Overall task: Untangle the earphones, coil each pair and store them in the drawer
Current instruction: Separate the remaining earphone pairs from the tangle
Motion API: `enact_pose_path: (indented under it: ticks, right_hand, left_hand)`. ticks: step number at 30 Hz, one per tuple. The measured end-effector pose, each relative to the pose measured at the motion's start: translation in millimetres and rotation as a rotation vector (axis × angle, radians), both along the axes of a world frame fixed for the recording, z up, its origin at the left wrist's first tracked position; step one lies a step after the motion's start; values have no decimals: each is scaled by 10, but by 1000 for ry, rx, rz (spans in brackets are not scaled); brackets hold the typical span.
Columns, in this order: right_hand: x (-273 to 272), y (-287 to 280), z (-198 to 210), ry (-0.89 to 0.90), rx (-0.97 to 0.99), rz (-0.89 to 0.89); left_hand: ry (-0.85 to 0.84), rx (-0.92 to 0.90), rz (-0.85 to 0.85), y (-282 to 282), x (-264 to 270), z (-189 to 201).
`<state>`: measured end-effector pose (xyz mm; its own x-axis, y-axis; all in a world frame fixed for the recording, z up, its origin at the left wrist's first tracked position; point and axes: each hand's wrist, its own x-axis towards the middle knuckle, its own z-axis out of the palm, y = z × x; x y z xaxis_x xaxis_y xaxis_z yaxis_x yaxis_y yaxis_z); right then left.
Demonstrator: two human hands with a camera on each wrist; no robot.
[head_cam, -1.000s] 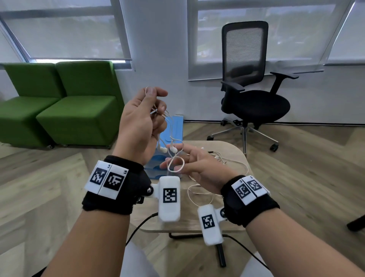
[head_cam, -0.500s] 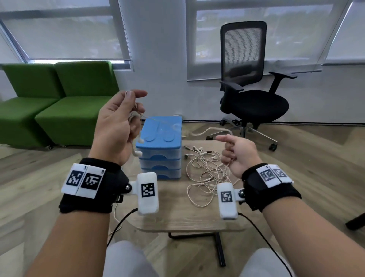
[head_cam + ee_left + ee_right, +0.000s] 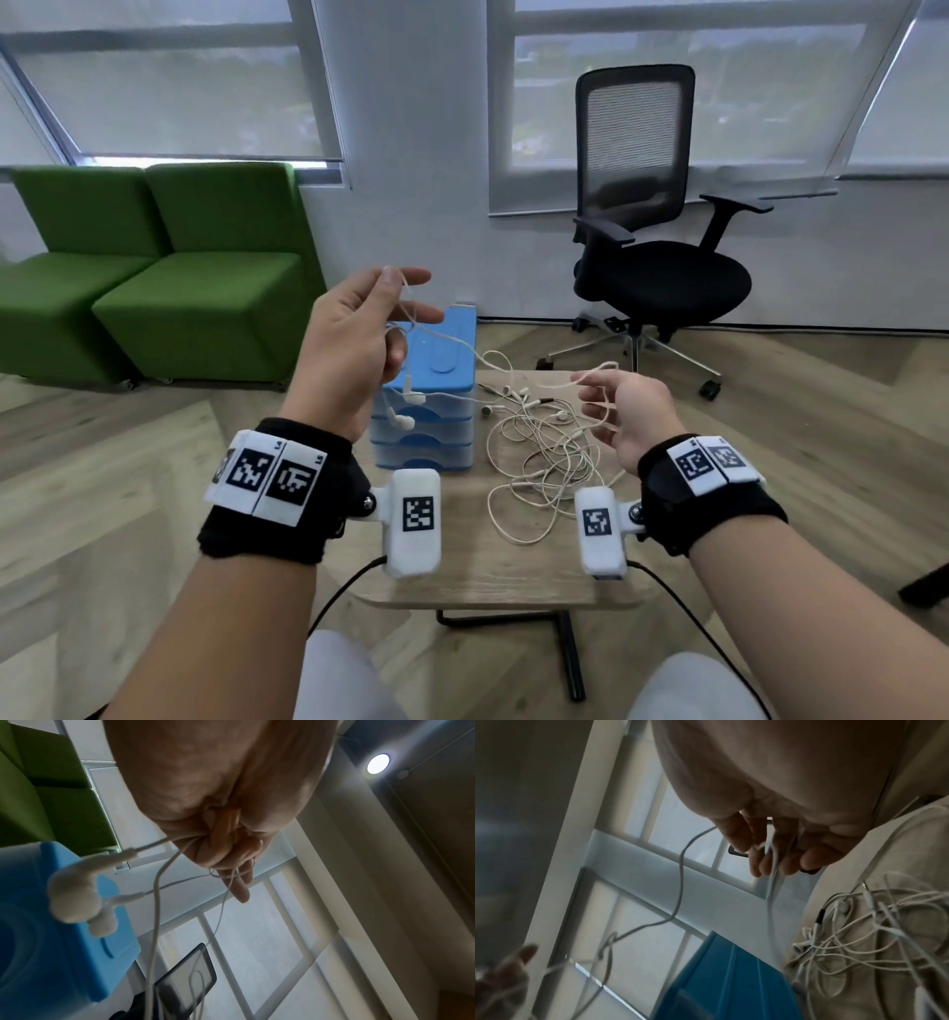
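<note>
My left hand (image 3: 405, 293) is raised over the blue drawer unit (image 3: 436, 354) and grips a white earphone cable (image 3: 493, 360), part of it looped round its fingers. Two earbuds (image 3: 405, 408) dangle below it, large in the left wrist view (image 3: 74, 898). The cable sags across the drawer top to my right hand (image 3: 590, 398), which pinches it between thumb and loosely curled fingers (image 3: 757, 860). Under the right hand, a tangled pile of white earphones (image 3: 544, 452) lies on the small wooden table (image 3: 477, 575). All the drawers look closed.
A black office chair (image 3: 652, 267) stands behind the table at the right. Green armchairs (image 3: 154, 288) stand along the wall at the left. The table is small, and the pile reaches near its right edge. Wooden floor surrounds it.
After pulling apart, my left hand has come back to the right, over the drawer unit. My right hand has stayed put and loosened from a fist. The cable between them now sags.
</note>
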<state>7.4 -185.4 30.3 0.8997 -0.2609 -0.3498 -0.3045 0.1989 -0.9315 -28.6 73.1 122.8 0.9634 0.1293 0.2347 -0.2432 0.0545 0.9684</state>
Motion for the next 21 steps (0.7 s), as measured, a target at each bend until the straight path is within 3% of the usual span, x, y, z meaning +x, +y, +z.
enact_pose_path:
  ticks: [1,4,6,9,12,21]
  right_hand:
    - [0,17,-6,-11,-88,28]
    - [-46,99,-54,-193,-595,206]
    - [-121,223,18,-386,-730,422]
    - [-180,403,173,-518,-628,708]
    - [-186,492,227,-538,-522,830]
    - [-195,598,136,-518,-430,792]
  left_hand:
    - [0,9,-8,-29,-10,8]
    - [-13,14,-60,-145,-52,39]
    - [-31,24,-105,-221,-74,58]
    - [-47,57,-138,-283,-89,72]
    - [-51,75,-129,-270,-107,101]
    - [-39,10,-126,-175,-125,142]
